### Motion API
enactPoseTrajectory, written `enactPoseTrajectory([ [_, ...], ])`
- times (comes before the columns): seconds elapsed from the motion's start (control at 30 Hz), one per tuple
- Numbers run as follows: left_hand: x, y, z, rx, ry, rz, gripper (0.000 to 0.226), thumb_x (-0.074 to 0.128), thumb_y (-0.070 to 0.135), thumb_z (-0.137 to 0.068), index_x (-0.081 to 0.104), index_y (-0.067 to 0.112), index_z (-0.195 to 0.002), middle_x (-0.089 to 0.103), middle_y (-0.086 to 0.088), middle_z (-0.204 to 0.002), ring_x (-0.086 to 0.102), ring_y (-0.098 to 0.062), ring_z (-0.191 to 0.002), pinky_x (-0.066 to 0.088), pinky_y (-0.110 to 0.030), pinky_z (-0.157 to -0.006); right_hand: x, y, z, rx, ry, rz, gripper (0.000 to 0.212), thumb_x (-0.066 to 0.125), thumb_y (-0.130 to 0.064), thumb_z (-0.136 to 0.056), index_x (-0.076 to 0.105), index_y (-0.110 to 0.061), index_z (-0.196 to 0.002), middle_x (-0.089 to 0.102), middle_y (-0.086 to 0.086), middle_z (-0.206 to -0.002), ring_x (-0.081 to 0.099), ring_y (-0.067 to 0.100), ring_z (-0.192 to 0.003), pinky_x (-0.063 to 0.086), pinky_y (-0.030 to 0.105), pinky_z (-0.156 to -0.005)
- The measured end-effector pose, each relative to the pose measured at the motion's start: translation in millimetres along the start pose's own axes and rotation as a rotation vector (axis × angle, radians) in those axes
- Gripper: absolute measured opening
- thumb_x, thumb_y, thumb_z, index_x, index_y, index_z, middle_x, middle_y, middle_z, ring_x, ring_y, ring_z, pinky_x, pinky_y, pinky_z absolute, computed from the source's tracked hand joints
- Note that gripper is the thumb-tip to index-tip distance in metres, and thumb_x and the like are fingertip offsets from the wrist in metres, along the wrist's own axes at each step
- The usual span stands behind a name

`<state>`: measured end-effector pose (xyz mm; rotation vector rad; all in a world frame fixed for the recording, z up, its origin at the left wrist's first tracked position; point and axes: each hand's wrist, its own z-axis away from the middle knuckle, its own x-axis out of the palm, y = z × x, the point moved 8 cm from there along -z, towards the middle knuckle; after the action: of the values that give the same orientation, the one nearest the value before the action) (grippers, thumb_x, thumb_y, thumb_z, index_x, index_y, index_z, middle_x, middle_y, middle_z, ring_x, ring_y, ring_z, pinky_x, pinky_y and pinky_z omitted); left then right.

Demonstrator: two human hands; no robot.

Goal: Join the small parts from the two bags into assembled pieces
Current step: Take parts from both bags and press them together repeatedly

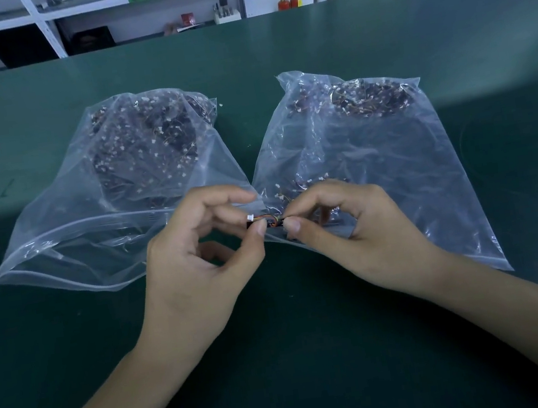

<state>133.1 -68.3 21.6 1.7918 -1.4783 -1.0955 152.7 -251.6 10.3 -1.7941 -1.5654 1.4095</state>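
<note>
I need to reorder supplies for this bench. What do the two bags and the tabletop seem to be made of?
The left bag and right bag look like thin clear plastic film: see-through, glossy, creased. The table seems covered in a dark green matte mat, perhaps rubber or vinyl: it gives only a dull, diffuse sheen.

We counted two clear plastic bags, the left bag (91, 228) and the right bag (392, 158), each with too many small parts to number, and two red extinguishers (289, 1) on the floor behind.
</note>
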Motion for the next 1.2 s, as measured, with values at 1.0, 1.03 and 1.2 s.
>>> enactPoseTrajectory([
  [1.0,7.3,-1.6,2.0,0.006,-0.043,0.021,0.024,0.075,0.02,-0.086,0.061,0.036,-0.098,0.063,0.003,-0.086,0.065,-0.016,-0.076,0.052,-0.027,-0.059,-1.1,-5.3,0.7,-0.034,0.014,0.037,0.007,0.076,-0.011,-0.093,0.076,-0.015,-0.088,0.07,-0.007,-0.083,0.066,0.02,-0.084,0.052,0.038,-0.076],
  [1.03,7.9,-1.9,1.9,0.005,-0.047,0.025,0.026,0.075,0.018,-0.086,0.06,0.036,-0.097,0.062,0.003,-0.086,0.065,-0.016,-0.075,0.053,-0.029,-0.058,-1.1,-5.4,0.6,-0.039,0.012,0.041,0.007,0.076,-0.009,-0.093,0.076,-0.015,-0.088,0.07,-0.007,-0.083,0.066,0.02,-0.083,0.051,0.038,-0.076],
  [1.2,7.8,-5.0,3.1,-0.005,-0.059,0.006,0.029,0.076,0.009,-0.087,0.061,0.031,-0.099,0.063,0.001,-0.089,0.067,-0.02,-0.076,0.055,-0.034,-0.058,-0.2,-3.9,1.5,-0.037,0.003,0.048,0.009,0.077,-0.008,-0.093,0.076,-0.015,-0.087,0.07,-0.007,-0.082,0.065,0.02,-0.083,0.051,0.036,-0.076],
])
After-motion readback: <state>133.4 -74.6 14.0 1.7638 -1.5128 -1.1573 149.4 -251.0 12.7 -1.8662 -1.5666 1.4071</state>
